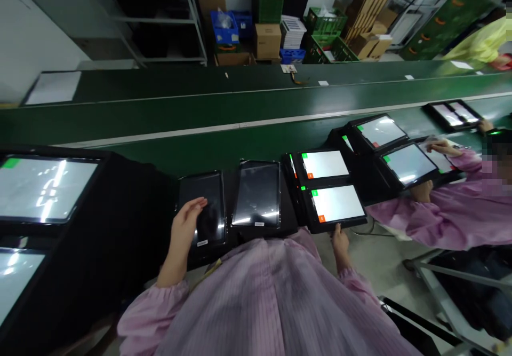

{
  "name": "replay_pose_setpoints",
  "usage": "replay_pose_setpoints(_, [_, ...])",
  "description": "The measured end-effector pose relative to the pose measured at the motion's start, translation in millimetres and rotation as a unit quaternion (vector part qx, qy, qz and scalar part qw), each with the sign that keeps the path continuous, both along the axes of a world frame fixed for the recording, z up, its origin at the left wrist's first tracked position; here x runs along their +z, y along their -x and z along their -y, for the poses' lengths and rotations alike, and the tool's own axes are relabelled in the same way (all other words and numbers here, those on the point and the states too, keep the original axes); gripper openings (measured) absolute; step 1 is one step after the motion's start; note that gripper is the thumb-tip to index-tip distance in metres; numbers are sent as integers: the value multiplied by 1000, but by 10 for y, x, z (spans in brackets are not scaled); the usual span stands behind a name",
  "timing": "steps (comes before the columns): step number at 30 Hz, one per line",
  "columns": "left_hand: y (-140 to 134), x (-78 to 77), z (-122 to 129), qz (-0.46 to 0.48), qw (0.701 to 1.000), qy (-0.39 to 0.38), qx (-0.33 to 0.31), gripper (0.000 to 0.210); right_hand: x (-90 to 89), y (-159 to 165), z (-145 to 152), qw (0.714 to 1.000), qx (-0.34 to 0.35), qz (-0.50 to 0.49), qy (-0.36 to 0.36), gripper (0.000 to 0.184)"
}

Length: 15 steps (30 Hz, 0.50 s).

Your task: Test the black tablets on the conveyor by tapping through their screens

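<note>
My left hand [188,218] is above the left side of a dark-screened tablet [210,206], its fingers stretched out and nothing visible in them. Whether the fingertips touch the glass I cannot tell. Beside it lies a second dark tablet [257,193] with a small white label on its lower edge. My right hand [341,244] grips the near edge of a lit tablet [338,204], thumb at the rim and other fingers hidden below. That tablet shows a white screen with green and orange squares. Just behind it is another lit tablet [325,164] with similar squares.
At right a co-worker in a pink sleeve [436,212] handles a lit tablet [410,163]. More lit tablets lie on black supports, including a large screen [48,188] at left. A green conveyor bench [180,116] runs across. Crates [267,1] and boxes stand behind it.
</note>
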<state>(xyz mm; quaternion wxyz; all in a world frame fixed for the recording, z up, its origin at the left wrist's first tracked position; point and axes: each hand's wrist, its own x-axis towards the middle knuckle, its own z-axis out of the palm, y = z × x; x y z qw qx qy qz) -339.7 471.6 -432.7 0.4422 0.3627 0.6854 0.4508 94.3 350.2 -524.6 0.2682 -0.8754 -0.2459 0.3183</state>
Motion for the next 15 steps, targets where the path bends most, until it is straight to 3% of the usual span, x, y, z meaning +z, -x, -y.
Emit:
replay_pose_setpoints(3, [-266,-101,3,-23,996,-8,-81,36,127,-150,-55,999,25,-8,41,35])
replay_pose_setpoints(7, [-765,-284,157,-47,984,-12,-170,39,273,-164,-354,995,95,-14,4,30])
replay_pose_setpoints(10, [-969,-383,273,-54,981,-14,-187,48,269,138,-712,985,162,-26,-57,32])
replay_pose_setpoints(13, [-951,-413,283,-88,979,-45,-180,50,167,602,-1086,964,229,-29,-129,34])
replay_pose_setpoints(15, [-892,-420,249,-108,980,-45,-160,47,75,875,-1290,952,256,-19,-168,45])
